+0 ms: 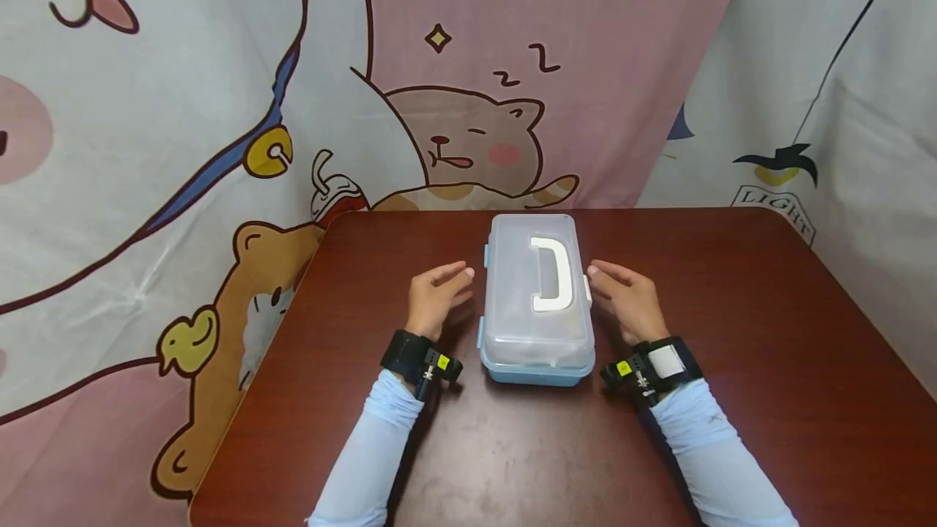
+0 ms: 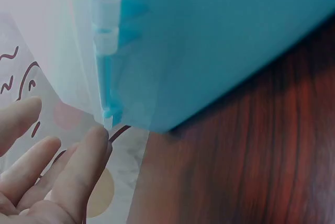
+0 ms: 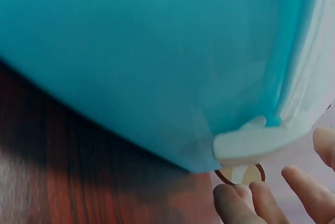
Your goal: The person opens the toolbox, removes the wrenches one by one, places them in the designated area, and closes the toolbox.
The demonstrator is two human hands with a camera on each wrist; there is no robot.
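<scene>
A plastic storage box [image 1: 512,291] with a pale blue base and a clear, frosted lid stands closed on the brown table. A white carrying handle [image 1: 564,275] lies flat on the lid. My left hand [image 1: 437,299] is held just left of the box, near the blue hinges, its fingers loosely bent with nothing in them. On the other side my right hand [image 1: 629,299] has its fingertips close to the white latch [image 3: 256,144]. In the left wrist view the box's blue side wall [image 2: 172,51] fills the upper part, with the fingers below it.
Brown wooden table [image 1: 747,332] surrounds the box on every side. Behind it hangs a cartoon-printed cloth [image 1: 615,47], which also runs down past the table's left edge. Both wrists wear black straps with small cameras.
</scene>
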